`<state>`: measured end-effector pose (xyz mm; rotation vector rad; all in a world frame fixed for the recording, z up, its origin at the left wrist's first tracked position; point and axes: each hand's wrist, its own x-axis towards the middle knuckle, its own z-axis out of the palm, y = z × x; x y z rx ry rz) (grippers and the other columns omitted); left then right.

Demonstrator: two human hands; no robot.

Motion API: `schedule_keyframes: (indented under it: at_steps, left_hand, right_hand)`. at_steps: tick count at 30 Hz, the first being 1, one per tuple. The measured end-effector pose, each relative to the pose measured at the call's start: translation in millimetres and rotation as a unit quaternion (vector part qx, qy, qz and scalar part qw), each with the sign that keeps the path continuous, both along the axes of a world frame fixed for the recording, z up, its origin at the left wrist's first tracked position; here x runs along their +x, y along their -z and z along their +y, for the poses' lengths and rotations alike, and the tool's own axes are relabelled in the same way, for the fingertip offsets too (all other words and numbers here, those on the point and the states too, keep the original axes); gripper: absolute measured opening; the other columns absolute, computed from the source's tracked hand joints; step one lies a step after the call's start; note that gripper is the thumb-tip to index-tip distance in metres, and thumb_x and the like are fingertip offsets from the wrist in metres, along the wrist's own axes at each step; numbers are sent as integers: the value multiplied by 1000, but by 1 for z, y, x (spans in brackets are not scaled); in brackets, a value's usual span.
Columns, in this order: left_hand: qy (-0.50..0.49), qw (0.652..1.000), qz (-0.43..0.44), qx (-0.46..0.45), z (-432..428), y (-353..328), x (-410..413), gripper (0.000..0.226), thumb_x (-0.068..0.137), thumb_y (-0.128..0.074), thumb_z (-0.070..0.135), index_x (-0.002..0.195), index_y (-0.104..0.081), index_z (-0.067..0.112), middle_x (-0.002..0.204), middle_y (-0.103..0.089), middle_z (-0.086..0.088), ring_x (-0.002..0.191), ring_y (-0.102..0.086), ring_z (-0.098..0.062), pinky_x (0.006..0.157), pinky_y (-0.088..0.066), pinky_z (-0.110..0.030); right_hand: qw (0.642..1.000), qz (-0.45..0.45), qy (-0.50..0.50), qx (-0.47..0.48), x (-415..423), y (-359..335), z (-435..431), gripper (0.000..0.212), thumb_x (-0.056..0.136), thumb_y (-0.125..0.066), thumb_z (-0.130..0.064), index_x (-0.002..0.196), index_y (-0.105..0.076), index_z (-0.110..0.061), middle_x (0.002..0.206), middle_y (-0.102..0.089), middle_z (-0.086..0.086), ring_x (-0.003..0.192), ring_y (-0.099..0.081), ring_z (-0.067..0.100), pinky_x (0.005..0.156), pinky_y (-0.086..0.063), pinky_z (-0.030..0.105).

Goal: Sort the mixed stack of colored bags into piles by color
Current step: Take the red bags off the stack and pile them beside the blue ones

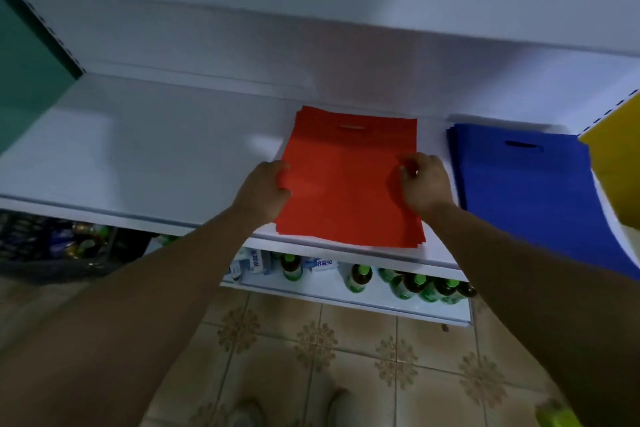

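Gripping red bags at side edges, left hand, right hand, blue bags near, shelf stretching left.

red bags stacked flat on the shelf, blue bags piled just right

Left hand: mine was bare, nothing worn on it.
Right hand: bare too; one pale fingernail showed.
Forearms: both were unsleeved as far as I saw.
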<state>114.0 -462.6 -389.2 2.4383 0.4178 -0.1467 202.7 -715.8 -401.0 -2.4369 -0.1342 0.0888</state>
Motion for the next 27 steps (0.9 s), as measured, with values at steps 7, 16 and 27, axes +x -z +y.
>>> schedule_keyframes:
  at_steps: [7, 16, 27]
  left_hand:
    - [70, 988, 124, 54, -14, 27, -10, 103, 58, -72, 66, 145, -32, 26, 149, -28, -8, 134, -35, -31, 111, -33, -43]
    - [120, 974, 125, 145, -25, 34, -26, 88, 78, -71, 42, 149, -23, 19, 157, -10, -8, 142, -16, -32, 117, -20, -39]
    - [118, 987, 77, 73, -3, -49, -78, 77, 87, -64, 37, 149, -23, 18, 157, -17, -9, 144, -17, -21, 114, -16, -30]
  right_hand:
    - [984, 76, -72, -144, 15, 23, -4, 53, 94, -52, -42, 140, -42, -18, 135, -40, 16, 123, -41, 35, 102, -40, 41]
    - [972, 116, -100, -176, -8, 27, -1, 56, 94, -52, -31, 144, -35, -12, 150, -21, 14, 130, -36, 36, 108, -35, 40]
    - [976, 61, -77, -192, -68, -61, 16, 60, 92, -52, -41, 141, -38, -9, 143, -34, 16, 128, -39, 34, 104, -40, 42]
